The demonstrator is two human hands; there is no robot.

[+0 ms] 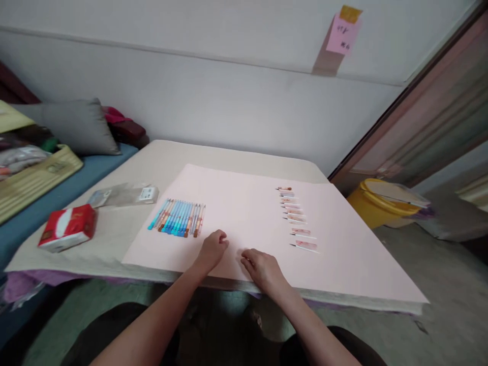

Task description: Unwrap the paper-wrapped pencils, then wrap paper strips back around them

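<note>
Near the front edge of the table, my left hand (213, 250) is closed in a loose fist, and nothing shows in it. My right hand (264, 268) rests on the pink sheet (244, 203), fingers loosely curved and the thumb a little apart, with nothing visible in it. Just beyond my left hand lies a row of several pens (177, 217) in blue, brown and grey, side by side. Farther right, a column of pen parts (292, 208) with dark pointed tips and pinkish pieces lies spread out, apart from my right hand.
On the left of the table are a red tissue pack (68, 227) and a clear plastic package (124, 194). A grey cushion (72, 124) lies on the blue seat beyond. A yellow bucket (375, 203) stands on the floor at right. A wall is behind the table.
</note>
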